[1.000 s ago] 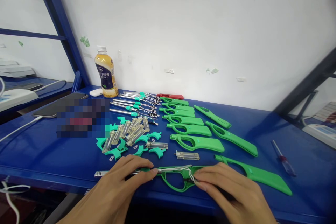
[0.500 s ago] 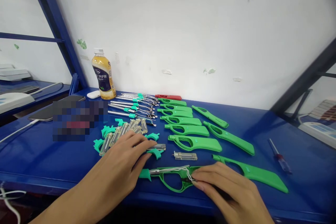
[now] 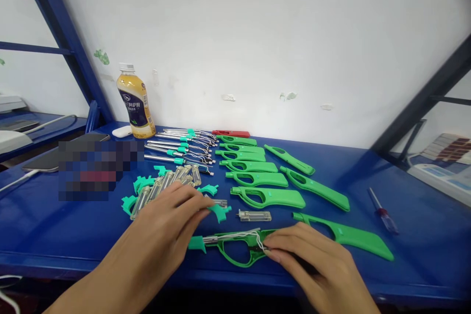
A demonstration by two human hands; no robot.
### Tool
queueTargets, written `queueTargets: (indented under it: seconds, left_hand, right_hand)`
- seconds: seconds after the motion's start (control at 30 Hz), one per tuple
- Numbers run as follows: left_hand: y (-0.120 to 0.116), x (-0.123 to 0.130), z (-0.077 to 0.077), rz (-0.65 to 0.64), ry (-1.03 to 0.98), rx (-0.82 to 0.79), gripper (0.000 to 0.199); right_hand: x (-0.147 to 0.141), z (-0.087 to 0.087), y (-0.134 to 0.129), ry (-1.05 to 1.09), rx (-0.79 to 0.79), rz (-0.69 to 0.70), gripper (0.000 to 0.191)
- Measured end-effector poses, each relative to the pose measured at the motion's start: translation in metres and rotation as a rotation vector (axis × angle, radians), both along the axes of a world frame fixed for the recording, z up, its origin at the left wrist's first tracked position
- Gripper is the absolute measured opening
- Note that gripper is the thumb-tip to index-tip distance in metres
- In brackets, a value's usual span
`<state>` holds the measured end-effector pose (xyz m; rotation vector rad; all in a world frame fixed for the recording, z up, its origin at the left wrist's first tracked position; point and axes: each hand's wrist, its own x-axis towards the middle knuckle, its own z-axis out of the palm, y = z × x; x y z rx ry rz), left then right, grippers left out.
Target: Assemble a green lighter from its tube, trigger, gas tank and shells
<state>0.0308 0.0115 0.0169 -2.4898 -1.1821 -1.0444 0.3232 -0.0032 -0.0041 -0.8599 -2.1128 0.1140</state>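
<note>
My left hand (image 3: pixel 176 218) pinches a teal trigger piece (image 3: pixel 221 213) between thumb and fingers, beside the pile of clear fuel tanks (image 3: pixel 162 187). In front of me lies an open green lighter shell (image 3: pixel 235 259), with a metal tube (image 3: pixel 211 240), a teal collar (image 3: pixel 197 244) and white wires (image 3: pixel 259 238) laid along it. My right hand (image 3: pixel 312 260) is closed on the handle end of this shell, fingertips at the wire ends; its palm hides the rest of the handle. A single clear fuel tank (image 3: pixel 254 216) rests just beyond the shell.
Several green shell halves (image 3: pixel 274 197) lie in the middle and to the right, with a red one (image 3: pixel 231 133) at the back. Metal tubes with wires (image 3: pixel 164 159) are grouped behind the tanks. A drink bottle (image 3: pixel 135 103), a phone (image 3: pixel 40 159) and a screwdriver (image 3: pixel 384 213) are also on the blue table.
My left hand has lifted the teal trigger piece slightly away from the tank beside it. My right hand stays on the shell. The whole view has shifted a little.
</note>
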Motion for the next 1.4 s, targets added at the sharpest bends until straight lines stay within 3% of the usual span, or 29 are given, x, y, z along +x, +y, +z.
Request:
queueTargets:
  seconds: [0.1,0.27,0.57,0.87,1.17,1.4]
  left_hand:
    - [-0.018,0.010,0.000,-0.073,-0.039,-0.037,0.028]
    - [-0.033,0.025,-0.015,-0.103,0.075,-0.078,0.042]
    - [-0.027,0.032,-0.024,-0.086,0.034,0.013,0.040]
    - [-0.026,0.036,-0.032,-0.110,-0.021,-0.003,0.039]
    - [-0.021,0.035,-0.025,-0.128,-0.010,0.010,0.050]
    - [-0.021,0.033,-0.028,-0.137,-0.020,0.014,0.055]
  right_hand:
    - [-0.001,-0.001,-0.001,0.006,-0.024,0.010,0.024]
    - [-0.002,-0.001,-0.001,0.016,-0.038,0.008,0.021]
    - [-0.003,0.001,-0.001,0.010,-0.055,0.019,0.020]
    - [-0.002,0.001,-0.001,-0.005,-0.059,0.045,0.021]
    - [-0.001,0.001,-0.002,-0.019,-0.054,0.026,0.018]
    - [-0.002,-0.001,-0.003,-0.011,-0.051,0.014,0.019]
